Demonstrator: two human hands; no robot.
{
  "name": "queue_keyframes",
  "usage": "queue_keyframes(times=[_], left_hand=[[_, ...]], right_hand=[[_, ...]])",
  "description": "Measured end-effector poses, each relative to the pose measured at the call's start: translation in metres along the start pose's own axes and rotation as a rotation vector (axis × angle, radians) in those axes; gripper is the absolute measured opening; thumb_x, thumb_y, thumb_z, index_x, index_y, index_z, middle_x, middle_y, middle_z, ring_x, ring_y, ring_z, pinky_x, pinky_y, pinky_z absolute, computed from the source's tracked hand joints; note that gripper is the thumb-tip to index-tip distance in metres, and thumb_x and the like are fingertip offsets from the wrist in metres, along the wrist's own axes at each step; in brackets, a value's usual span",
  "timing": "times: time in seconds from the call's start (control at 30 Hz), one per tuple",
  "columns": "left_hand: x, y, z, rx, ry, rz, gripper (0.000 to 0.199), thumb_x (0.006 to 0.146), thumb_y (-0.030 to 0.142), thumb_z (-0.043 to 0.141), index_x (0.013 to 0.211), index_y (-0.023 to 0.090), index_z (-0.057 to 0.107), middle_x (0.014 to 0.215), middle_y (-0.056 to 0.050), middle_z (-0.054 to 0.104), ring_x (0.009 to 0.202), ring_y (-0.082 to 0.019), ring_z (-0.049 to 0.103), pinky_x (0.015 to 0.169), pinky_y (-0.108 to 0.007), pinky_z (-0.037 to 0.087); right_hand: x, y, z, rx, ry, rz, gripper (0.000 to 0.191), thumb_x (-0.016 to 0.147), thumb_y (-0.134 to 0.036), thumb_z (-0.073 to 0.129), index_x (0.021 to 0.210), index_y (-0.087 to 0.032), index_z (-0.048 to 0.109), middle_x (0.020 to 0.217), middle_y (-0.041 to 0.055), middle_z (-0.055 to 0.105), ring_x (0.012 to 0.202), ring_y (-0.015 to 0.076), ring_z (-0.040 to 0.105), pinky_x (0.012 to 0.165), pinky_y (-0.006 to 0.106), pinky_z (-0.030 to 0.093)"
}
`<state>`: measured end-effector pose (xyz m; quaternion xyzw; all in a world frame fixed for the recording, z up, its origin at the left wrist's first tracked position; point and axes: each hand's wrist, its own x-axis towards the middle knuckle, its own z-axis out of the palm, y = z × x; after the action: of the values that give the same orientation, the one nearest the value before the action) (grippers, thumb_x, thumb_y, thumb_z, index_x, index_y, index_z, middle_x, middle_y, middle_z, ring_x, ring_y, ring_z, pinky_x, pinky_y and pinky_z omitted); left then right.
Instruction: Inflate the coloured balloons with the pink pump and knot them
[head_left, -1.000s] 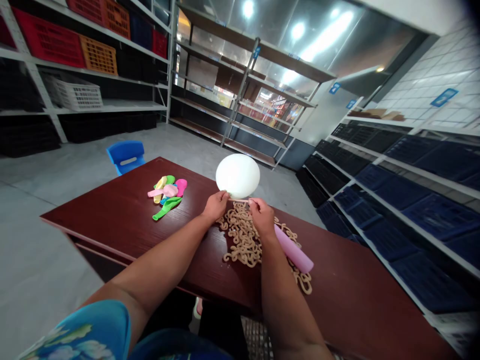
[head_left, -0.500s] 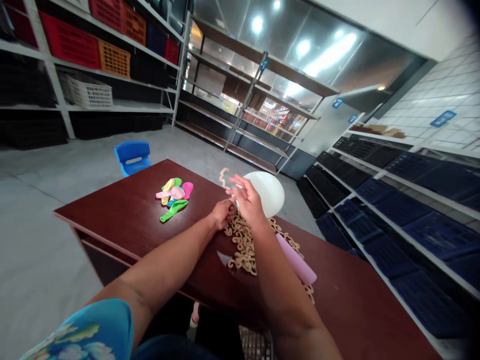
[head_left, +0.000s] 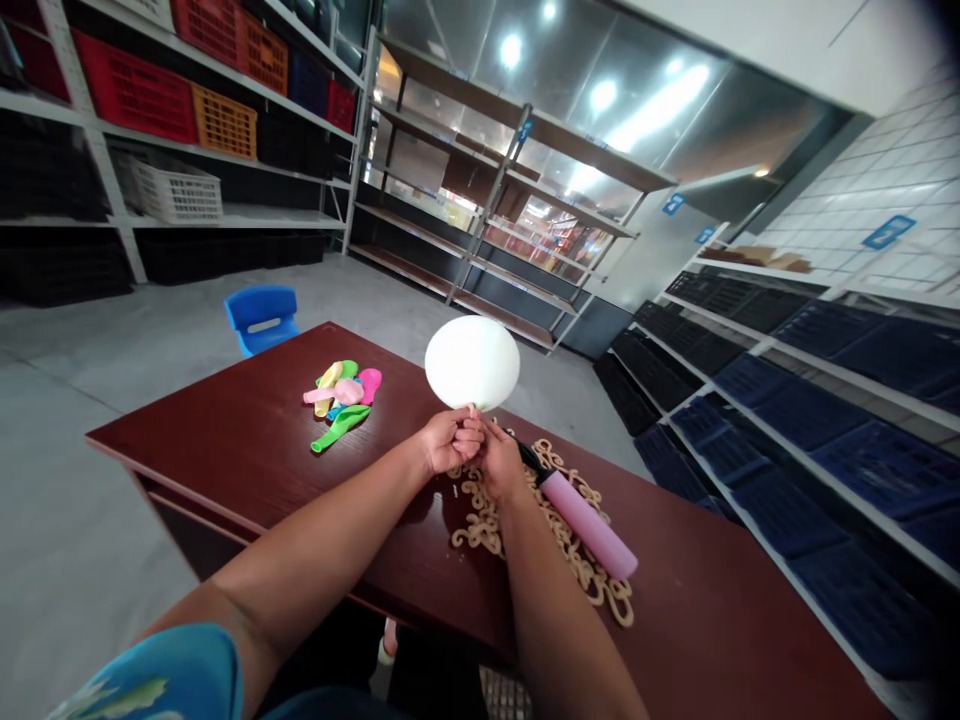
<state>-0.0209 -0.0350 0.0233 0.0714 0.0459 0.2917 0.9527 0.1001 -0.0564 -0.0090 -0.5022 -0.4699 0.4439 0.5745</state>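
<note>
A white inflated balloon (head_left: pixel 472 362) stands up above my two hands, its neck pointing down into them. My left hand (head_left: pixel 454 440) is closed at the neck, thumb and forefinger pinched just under the balloon. Pressed close beside it, my right hand (head_left: pixel 501 460) is also closed at the neck, and its fingertips are partly hidden. Just right of my right hand lies a pink balloon pump (head_left: pixel 589 522) with a black end. Beneath the hands and pump spreads a beige openwork mat of curled shapes (head_left: pixel 480 535).
Uninflated balloons in several colours (head_left: pixel 341 400) lie on the left part of the dark red table (head_left: pixel 247 450). A blue chair (head_left: pixel 261 315) stands beyond the left edge. Shelves with crates (head_left: pixel 135 85) line the left, with dark bins (head_left: pixel 780 470) on the right.
The balloon has moved left and now stands upright over my hands. My right hand has come down from its raised, spread pose to the neck. The pale wavy strand near its fingers no longer shows.
</note>
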Motion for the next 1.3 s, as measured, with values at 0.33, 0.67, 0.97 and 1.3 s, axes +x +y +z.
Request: queue_keyframes(times=[0.33, 0.67, 0.97, 1.3], left_hand=[[-0.008, -0.013, 0.008, -0.028, -0.093, -0.123, 0.011, 0.083, 0.015, 0.044, 0.073, 0.014, 0.04, 0.056, 0.005, 0.031, 0.035, -0.001, 0.027, 0.03, -0.012, 0.014], [-0.007, -0.004, 0.009, 0.01, 0.045, -0.046, 0.015, 0.085, 0.011, 0.041, 0.07, 0.014, 0.039, 0.053, 0.006, 0.028, 0.034, -0.001, 0.025, 0.031, -0.011, 0.015], [0.009, 0.001, -0.014, 1.049, 0.636, 0.479, 0.022, 0.081, 0.028, 0.044, 0.065, 0.014, 0.05, 0.05, 0.003, 0.04, 0.038, -0.005, 0.03, 0.039, -0.02, 0.021], [0.012, 0.004, -0.028, 1.739, 0.771, 0.771, 0.029, 0.082, 0.028, 0.036, 0.068, 0.015, 0.059, 0.066, -0.004, 0.058, 0.06, -0.013, 0.047, 0.057, -0.023, 0.033]], right_hand=[[-0.007, -0.011, 0.001, 0.427, -0.245, 0.165, 0.031, 0.071, -0.034, 0.059, 0.1, -0.023, 0.061, 0.102, 0.0032, 0.064, 0.097, 0.0179, 0.059, 0.074, 0.031, 0.053], [0.0, -0.004, 0.001, 0.139, -0.012, -0.045, 0.036, 0.065, -0.038, 0.067, 0.095, -0.018, 0.064, 0.101, 0.0054, 0.065, 0.091, 0.0181, 0.059, 0.078, 0.031, 0.05], [-0.002, -0.006, -0.009, -0.273, 0.168, -0.026, 0.035, 0.061, -0.049, 0.063, 0.072, -0.016, 0.064, 0.057, -0.0021, 0.056, 0.046, 0.0089, 0.044, 0.042, 0.022, 0.04], [-0.013, -0.025, -0.007, -0.508, -0.098, -0.345, 0.02, 0.075, -0.035, 0.052, 0.086, -0.023, 0.065, 0.076, 0.0017, 0.061, 0.068, 0.0149, 0.056, 0.065, 0.028, 0.046]])
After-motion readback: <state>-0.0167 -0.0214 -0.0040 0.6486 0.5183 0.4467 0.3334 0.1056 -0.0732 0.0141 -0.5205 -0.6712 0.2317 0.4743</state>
